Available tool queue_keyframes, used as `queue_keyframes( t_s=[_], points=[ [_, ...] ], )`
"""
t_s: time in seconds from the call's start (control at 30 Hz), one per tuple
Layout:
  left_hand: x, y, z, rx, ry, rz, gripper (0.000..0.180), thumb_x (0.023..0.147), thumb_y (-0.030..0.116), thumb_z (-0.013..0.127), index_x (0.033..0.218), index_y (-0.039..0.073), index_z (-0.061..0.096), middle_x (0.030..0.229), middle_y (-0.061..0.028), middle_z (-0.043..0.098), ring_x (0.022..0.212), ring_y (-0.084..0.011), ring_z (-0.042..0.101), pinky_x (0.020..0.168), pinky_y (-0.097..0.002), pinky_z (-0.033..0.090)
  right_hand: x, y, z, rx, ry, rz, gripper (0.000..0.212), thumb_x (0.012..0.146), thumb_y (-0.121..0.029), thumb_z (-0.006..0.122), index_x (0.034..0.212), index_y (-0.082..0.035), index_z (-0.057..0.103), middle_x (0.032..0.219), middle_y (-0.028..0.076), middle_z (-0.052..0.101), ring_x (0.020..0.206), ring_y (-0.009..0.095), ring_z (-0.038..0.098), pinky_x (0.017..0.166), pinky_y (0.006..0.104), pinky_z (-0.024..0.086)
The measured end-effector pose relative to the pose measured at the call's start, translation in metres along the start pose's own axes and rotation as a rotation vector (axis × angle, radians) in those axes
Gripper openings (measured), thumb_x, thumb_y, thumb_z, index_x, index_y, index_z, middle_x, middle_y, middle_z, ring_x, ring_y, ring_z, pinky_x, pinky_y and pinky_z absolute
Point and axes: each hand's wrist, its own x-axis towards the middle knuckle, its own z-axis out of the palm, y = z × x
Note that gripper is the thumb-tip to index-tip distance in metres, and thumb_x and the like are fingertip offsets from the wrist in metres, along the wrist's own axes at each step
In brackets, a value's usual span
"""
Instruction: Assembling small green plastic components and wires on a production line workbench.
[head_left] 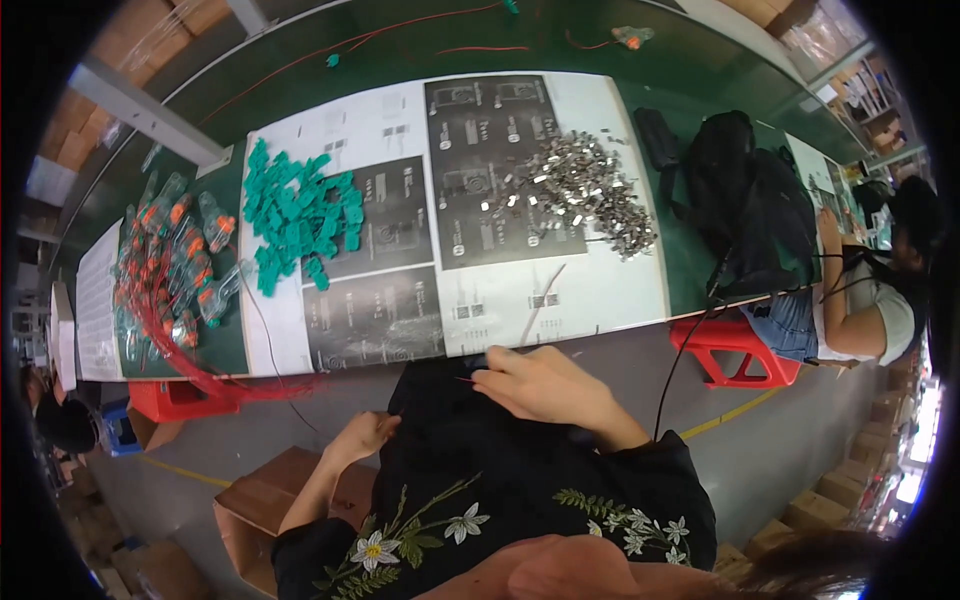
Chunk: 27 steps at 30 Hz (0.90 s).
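My right hand [545, 387] is just off the table's front edge, its fingers pinched. A thin red wire [465, 379] sticks out from its fingertips. My left hand [364, 436] is lower and to the left, over my lap, its fingers closed together; what they hold is too small to make out. On the table ahead lies a heap of green plastic pieces [300, 215]. Further right spreads a pile of small silver metal pieces [595, 190]. At the far left, clear parts with orange bits [190, 255] lie with a bundle of red wires [180, 355] trailing over the edge.
Printed sheets [385, 305] cover the green table [690, 285]. A black bag [750, 200] lies to the right, near a person [870, 310] seated on a red stool [735, 355]. An open cardboard box [255, 500] stands on the floor at left. A dark cable [675, 375] hangs down at right.
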Motion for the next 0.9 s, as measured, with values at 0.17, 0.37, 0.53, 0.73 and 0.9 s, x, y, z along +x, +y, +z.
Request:
queue_keyframes(
  t_s=[0.17,0.37,0.53,0.73,0.9],
  points=[
    [-0.014,0.067,-0.044,-0.169,0.474,0.491,0.021,0.094,0.007,0.056,0.112,-0.001,0.064,0.106,-0.0136,0.068,0.091,-0.0218,0.065,0.080,-0.0319,0.051,0.014,-0.006,0.068,-0.021,-0.251,-0.098,0.020,0.084,-0.015,0.065,0.101,-0.004,0.062,0.099,0.012,0.056,0.060,0.024,0.063,0.047,0.0348,0.048],
    [0.004,0.151,-0.070,-0.630,0.284,0.470,0.023,0.095,0.007,0.059,0.115,-0.001,0.066,0.098,-0.0053,0.068,0.083,-0.0056,0.059,0.073,-0.0226,0.050,0.028,-0.026,0.070,-0.023,-0.354,-0.224,0.013,0.080,-0.012,0.059,0.087,-0.002,0.059,0.103,0.019,0.058,0.062,0.027,0.065,0.052,0.0376,0.052],
    [0.018,0.157,-0.069,-0.700,0.250,0.575,0.020,0.096,0.009,0.059,0.106,-0.004,0.069,0.087,-0.0050,0.068,0.079,-0.0064,0.060,0.069,-0.0222,0.049,0.026,-0.027,0.053,0.162,-0.090,-0.107,0.022,0.083,-0.005,0.064,0.106,-0.004,0.066,0.103,0.014,0.061,0.058,0.022,0.061,0.048,0.0326,0.049],
    [0.017,0.150,-0.067,-0.848,0.109,0.585,0.021,0.098,0.012,0.058,0.104,-0.005,0.070,0.086,-0.0053,0.068,0.077,-0.0084,0.061,0.070,-0.0227,0.048,0.016,-0.018,0.008,0.669,0.448,0.523,0.012,0.084,0.004,0.068,0.096,0.001,0.070,0.087,0.008,0.065,0.054,0.007,0.054,0.043,0.0226,0.041],
    [0.020,0.149,-0.052,-0.880,0.119,0.729,0.020,0.097,0.011,0.059,0.103,-0.004,0.071,0.088,-0.0053,0.066,0.076,-0.0095,0.061,0.071,-0.0232,0.047,0.022,-0.004,0.024,1.191,0.440,0.741,0.006,0.086,0.004,0.068,0.092,0.003,0.070,0.085,0.004,0.064,0.050,0.003,0.049,0.043,0.0179,0.035]
  ],
)
